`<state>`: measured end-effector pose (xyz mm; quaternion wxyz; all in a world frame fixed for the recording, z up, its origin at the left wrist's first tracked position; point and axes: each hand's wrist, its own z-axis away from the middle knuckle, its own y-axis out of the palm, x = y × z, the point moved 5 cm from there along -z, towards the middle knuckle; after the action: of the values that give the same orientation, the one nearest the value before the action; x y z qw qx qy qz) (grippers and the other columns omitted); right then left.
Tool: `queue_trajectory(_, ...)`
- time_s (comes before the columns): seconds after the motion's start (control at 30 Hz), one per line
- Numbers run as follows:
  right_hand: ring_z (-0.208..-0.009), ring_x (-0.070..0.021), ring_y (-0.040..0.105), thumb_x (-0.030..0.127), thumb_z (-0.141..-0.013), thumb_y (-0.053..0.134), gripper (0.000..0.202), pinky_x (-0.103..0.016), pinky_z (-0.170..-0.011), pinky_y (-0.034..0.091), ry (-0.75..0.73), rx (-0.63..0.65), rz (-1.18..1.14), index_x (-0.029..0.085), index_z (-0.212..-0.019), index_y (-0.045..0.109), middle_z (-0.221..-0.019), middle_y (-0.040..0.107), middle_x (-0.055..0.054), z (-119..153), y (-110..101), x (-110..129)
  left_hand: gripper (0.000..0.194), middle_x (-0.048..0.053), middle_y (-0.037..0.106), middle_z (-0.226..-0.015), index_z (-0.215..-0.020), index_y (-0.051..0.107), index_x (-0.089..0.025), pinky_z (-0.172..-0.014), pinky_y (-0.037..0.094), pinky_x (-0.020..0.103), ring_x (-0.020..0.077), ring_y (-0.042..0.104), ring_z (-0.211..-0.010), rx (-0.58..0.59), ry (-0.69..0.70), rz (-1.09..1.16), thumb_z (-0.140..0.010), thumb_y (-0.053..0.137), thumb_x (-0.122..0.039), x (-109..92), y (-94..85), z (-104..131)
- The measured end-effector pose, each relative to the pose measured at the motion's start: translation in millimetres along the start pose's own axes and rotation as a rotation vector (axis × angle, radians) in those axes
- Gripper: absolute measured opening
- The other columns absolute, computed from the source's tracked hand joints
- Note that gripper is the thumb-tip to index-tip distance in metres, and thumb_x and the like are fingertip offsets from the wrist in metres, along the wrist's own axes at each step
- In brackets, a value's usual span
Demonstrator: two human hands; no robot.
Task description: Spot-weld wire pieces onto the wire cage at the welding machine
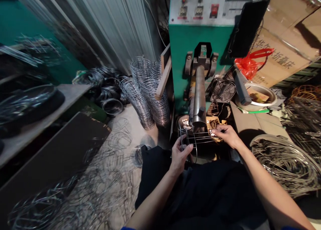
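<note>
Wire frame point(200, 138) is at the metal bar's point(200, 89) near end. Left hand point(179, 153) clamped on its looped end; right hand point(227, 136) by its straight side (cannot tell if gripping). Likely light, springy, slick; best pinched at crossings.

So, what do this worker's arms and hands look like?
The left hand and right hand are ordinary human hands, with no gloves or watch visible. Both forearms are bare; only a bit of blue cloth, probably sleeve, shows at the bottom edge.
</note>
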<state>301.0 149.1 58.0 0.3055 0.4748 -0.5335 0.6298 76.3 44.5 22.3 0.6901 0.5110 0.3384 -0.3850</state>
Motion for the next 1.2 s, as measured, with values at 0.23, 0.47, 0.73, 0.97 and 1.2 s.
queue_trajectory(0.23,-0.058,-0.0116,0.03,0.058,-0.08,0.071,0.057,-0.028,-0.055,0.023,-0.002,-0.003,0.019,0.019,-0.056,0.038,-0.058,0.032,0.003,-1,-2,2,0.073,-0.012,0.045,-0.056,-0.135,0.047,-0.016,-0.034,0.047,0.023,0.0077,0.046,-0.035,0.023,-0.003,-0.003,-0.074,0.079,-0.039,0,0.2,-3)
queue_trajectory(0.47,-0.062,-0.014,0.039,0.049,-0.083,0.072,0.044,-0.028,-0.06,0.032,-0.087,-0.136,0.034,0.019,-0.064,0.046,-0.063,0.041,0.003,10,-3,4,0.079,-0.011,0.048,-0.057,-0.138,0.044,-0.016,-0.041,0.047,0.021,0.0084,0.049,-0.041,0.011,-0.012,-0.028,-0.073,0.08,-0.043,-4,-0.6,0)
queue_trajectory(0.73,-0.103,-0.0262,0.052,0.037,-0.093,0.061,0.026,-0.038,-0.089,0.038,-0.354,-0.33,0.131,0.02,-0.073,0.057,-0.099,0.055,-0.006,45,15,11,0.092,-0.01,0.051,-0.057,-0.147,0.035,-0.019,-0.044,0.046,0.02,0.0084,0.051,-0.045,0.017,0.018,-0.05,-0.071,0.082,-0.041,5,-6.6,2)
queue_trajectory(0.97,-0.078,-0.0222,0.048,0.046,-0.09,0.065,0.039,-0.037,-0.075,0.04,-0.324,-0.344,0.206,0.021,-0.065,0.048,-0.076,0.049,-0.003,35,23,14,0.089,-0.012,0.046,-0.053,-0.146,0.04,-0.017,-0.039,0.046,0.02,0.007,0.045,-0.039,-0.042,0.07,-0.014,-0.07,0.082,-0.039,5,-6.3,3)
queue_trajectory(1.2,-0.075,-0.0209,0.046,0.046,-0.089,0.067,0.04,-0.036,-0.073,0.038,-0.339,-0.336,0.186,0.022,-0.065,0.047,-0.074,0.047,-0.002,25,25,15,0.089,-0.012,0.045,-0.053,-0.148,0.038,-0.015,-0.038,0.046,0.019,0.0067,0.045,-0.04,-0.053,0.098,0.002,-0.072,0.081,-0.036,-1,-6.5,-4)
